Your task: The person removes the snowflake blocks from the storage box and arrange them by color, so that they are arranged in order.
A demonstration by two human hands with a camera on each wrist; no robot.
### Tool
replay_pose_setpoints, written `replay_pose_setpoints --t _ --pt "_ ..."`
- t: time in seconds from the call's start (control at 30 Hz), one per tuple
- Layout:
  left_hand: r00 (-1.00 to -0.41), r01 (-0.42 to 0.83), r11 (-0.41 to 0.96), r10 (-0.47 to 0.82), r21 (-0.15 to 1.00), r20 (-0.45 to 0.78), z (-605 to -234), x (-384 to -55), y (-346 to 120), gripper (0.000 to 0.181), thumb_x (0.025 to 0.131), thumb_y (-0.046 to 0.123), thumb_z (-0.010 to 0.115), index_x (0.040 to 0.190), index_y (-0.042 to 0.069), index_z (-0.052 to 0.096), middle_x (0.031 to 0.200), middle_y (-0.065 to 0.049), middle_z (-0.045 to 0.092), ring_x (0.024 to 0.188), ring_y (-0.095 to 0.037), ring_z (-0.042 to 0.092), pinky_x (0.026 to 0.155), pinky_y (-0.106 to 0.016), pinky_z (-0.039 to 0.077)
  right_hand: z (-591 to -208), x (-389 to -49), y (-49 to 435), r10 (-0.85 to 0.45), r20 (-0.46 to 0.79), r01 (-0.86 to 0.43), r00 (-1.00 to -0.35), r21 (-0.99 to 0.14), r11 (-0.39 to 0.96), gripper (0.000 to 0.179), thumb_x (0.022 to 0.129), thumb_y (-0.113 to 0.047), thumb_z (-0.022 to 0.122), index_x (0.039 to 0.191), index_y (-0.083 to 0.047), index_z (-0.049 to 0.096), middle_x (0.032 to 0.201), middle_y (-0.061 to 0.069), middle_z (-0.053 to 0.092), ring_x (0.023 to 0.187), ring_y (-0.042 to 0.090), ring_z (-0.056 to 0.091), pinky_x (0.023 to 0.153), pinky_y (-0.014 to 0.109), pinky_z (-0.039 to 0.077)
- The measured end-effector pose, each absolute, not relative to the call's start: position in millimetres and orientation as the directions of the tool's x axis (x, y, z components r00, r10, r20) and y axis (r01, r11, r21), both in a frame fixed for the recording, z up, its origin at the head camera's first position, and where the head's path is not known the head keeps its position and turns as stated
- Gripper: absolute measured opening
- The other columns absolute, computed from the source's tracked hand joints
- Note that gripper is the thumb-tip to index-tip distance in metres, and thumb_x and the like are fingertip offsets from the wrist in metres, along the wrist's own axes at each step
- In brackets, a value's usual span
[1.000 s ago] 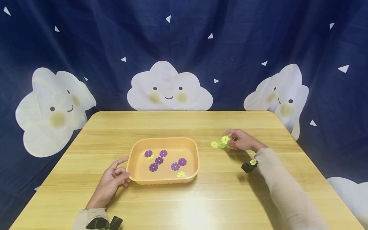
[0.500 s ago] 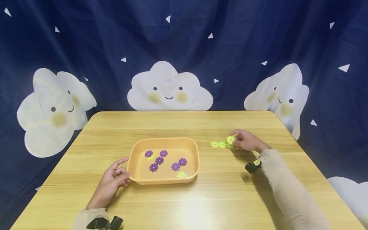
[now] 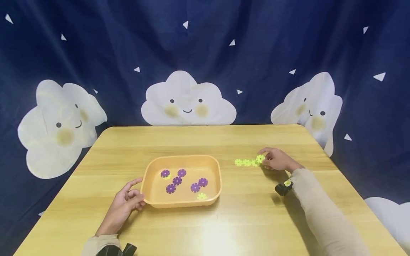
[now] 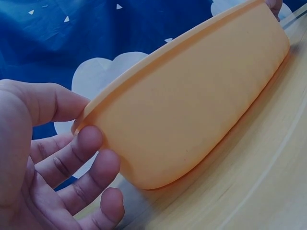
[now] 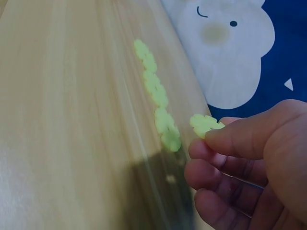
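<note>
In the head view my left hand (image 3: 121, 206) holds the near left corner of an orange plastic tray (image 3: 180, 205). The left wrist view shows the thumb (image 4: 57, 103) at the tray's rim and the fingers curled by its outer wall. My right hand (image 3: 278, 160) pinches a yellow-green flower-shaped disc (image 5: 205, 125) between thumb and fingertips. That disc is raised over the right end of a row of similar yellow-green discs (image 3: 246, 163), which lie flat on the table. From the right wrist, the held disc appears beside the row's near end.
Several purple flower-shaped discs (image 3: 177, 181) lie inside the tray, some overlapping. A yellow-green disc (image 3: 201, 196) is at its near side, and another peeks from under a purple one (image 3: 165, 173). Behind the wooden table (image 3: 205, 138) hangs a dark blue curtain (image 3: 205, 42) with clouds.
My right hand has shifted rightward along the row with the pinched disc, uncovering more of the row. The left hand and tray hold their place; the head view has tilted slightly.
</note>
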State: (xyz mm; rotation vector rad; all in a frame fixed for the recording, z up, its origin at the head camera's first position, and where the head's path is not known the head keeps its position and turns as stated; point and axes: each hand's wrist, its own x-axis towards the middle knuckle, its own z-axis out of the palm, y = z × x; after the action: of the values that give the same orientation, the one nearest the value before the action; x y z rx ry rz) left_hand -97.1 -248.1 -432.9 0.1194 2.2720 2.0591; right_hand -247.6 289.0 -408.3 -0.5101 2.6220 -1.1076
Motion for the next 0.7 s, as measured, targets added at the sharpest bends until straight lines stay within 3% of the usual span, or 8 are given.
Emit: replay_pose_setpoints --t 0.7 --pt "-0.993 0.028 0.041 0.114 0.999 0.023 -433.2 -97.2 -247.2 0.060 0.092 -0.004 0.059 0.144 -0.007 0.028 0.083 -0.009 0.062 0.069 -0.016 0.062 0.058 -0.028 0.055 -413.2 -245.8 299.1 -0.377 -0.119 -0.184 -0.919 -0.715 0.674 0.036 0.089 0.005 0.059 0.125 0.009 0.053 0.072 0.010 0.063 0.059 0.020 0.058 0.052 0.028 0.048"
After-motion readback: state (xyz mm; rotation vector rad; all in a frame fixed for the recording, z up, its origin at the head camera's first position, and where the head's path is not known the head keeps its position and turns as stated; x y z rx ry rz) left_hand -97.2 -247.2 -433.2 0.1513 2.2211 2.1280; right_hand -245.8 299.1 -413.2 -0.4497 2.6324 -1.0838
